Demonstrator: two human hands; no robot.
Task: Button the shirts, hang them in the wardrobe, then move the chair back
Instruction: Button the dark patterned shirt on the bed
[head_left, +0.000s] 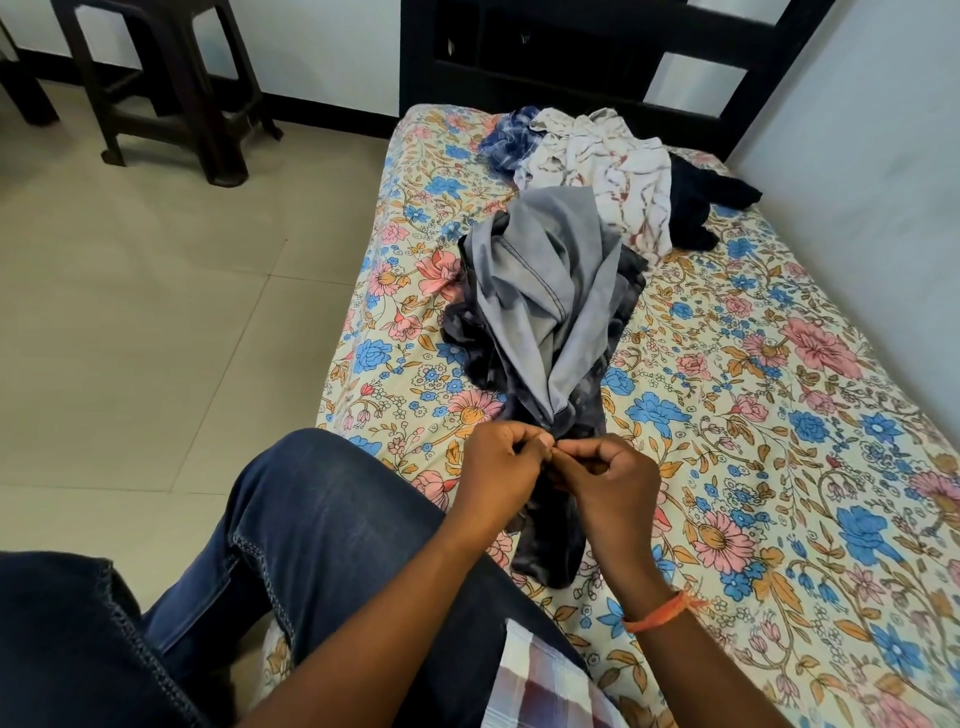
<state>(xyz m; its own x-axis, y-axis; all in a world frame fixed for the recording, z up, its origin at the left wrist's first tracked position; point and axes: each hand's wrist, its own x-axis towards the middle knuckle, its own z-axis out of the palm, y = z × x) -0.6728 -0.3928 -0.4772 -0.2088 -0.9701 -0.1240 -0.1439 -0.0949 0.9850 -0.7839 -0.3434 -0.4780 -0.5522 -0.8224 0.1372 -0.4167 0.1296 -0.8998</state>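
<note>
The person is sitting at the near edge of the bed (779, 415), with one knee in blue jeans (322, 519) sticking out to the left. Both hands are meeting just past that knee. The left hand (501, 467) is curling its fingers and pinching the edge of the dark shirt (545, 540). The right hand (605, 480) is doing the same from the other side, and its wrist is wearing an orange thread band (660, 613). The fingertips are touching each other, so the button itself is hiding between them.

The dark shirt is lying on the bed and running away from the hands, with a grey shirt (550, 291) bunching up on top of it. I think a button is going into its hole right now. To do it well, one hand should be keeping the hole edge flat while the other is tipping the button sideways and pushing it through. Pulling the cloth snug will help, because the grey shirt is weighing it down.

Farther away, a white patterned shirt (597, 166), a blue checked shirt (506, 137) and a very dark one (711, 202) are waiting in a pile near the headboard. Far to the left, on the floor, a dark plastic chair (171, 88) is standing
</note>
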